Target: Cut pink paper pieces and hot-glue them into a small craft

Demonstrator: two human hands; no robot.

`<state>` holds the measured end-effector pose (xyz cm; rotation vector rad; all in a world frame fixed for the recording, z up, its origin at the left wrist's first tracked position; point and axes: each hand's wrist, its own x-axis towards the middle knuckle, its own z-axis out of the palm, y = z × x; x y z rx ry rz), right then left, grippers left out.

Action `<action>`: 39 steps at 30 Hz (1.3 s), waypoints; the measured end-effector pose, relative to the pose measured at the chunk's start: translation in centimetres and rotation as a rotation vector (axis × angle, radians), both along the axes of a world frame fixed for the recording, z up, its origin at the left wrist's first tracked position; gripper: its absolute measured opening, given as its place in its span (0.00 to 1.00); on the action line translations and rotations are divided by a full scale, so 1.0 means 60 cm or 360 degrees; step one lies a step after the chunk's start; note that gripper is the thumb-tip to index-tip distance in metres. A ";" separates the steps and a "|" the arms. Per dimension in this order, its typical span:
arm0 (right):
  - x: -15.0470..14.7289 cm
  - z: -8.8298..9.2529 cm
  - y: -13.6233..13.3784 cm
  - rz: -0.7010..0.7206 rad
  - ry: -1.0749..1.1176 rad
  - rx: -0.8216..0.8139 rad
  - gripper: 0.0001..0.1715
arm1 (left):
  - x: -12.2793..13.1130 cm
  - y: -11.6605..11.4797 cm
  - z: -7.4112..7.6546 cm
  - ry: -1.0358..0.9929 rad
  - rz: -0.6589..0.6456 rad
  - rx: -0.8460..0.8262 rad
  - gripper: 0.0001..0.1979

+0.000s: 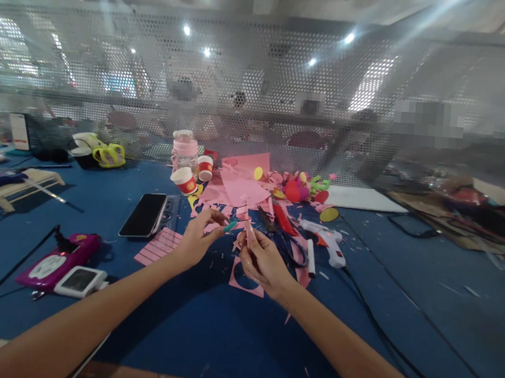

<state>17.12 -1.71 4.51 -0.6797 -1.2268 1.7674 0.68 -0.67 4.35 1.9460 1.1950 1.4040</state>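
Observation:
Thumb and fingers of my left hand (200, 235) are closed on a small teal-handled tool (229, 227), whose thin tip points right toward my other hand. A small pink piece (249, 232) stands up between the pinched fingers of my right hand (263, 260). Both hands are close together above the blue table, the tool tip near the pink piece. Below them lies a pink sheet with a round hole (251, 289). Behind the hands are pink sheets (240, 187) and many scraps.
Left of my hands lie a phone (144, 215), a striped pink sheet (157, 247) and a purple power strip (58, 261). Paper cups (184, 180) and a bottle (184, 149) stand behind. On the right are red-handled scissors (284, 218) and a corded glue gun (327, 241).

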 end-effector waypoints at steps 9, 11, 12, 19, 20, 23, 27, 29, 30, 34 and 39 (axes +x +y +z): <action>-0.001 -0.002 0.002 -0.0019 0.0046 0.0003 0.19 | 0.000 -0.013 -0.005 0.0645 0.0246 0.0488 0.12; -0.001 -0.002 0.002 -0.0026 0.0033 0.0004 0.19 | 0.003 -0.014 -0.011 0.0662 0.0194 0.0405 0.16; -0.001 -0.002 0.002 -0.0027 0.0022 0.0009 0.19 | 0.004 -0.014 -0.013 0.0641 0.0191 0.0361 0.17; -0.004 -0.003 0.001 -0.0056 -0.0071 0.0007 0.21 | 0.011 -0.016 -0.006 0.0297 0.0212 0.0065 0.13; -0.004 -0.002 0.000 -0.0059 -0.0076 0.0006 0.21 | 0.011 -0.017 -0.004 0.0265 0.0170 0.0014 0.13; -0.006 0.001 -0.001 -0.0072 -0.0094 0.0017 0.21 | 0.015 -0.016 -0.001 0.0107 0.0035 -0.0142 0.15; -0.008 0.004 -0.002 -0.0105 -0.0131 0.0019 0.21 | 0.019 -0.015 0.000 -0.0194 -0.0168 -0.0308 0.18; -0.010 0.004 -0.003 -0.0100 -0.0135 0.0020 0.21 | 0.022 -0.013 0.000 -0.0281 -0.0269 -0.0384 0.19; -0.010 0.003 -0.003 -0.0092 -0.0135 0.0021 0.21 | 0.023 -0.013 0.000 -0.0318 -0.0315 -0.0421 0.19; -0.012 -0.001 -0.002 -0.0085 -0.0138 0.0033 0.22 | 0.030 -0.012 0.005 -0.0499 -0.0416 -0.0588 0.20; -0.014 -0.005 -0.002 -0.0093 -0.0140 0.0065 0.22 | 0.037 -0.013 0.007 -0.0775 -0.0399 -0.0766 0.19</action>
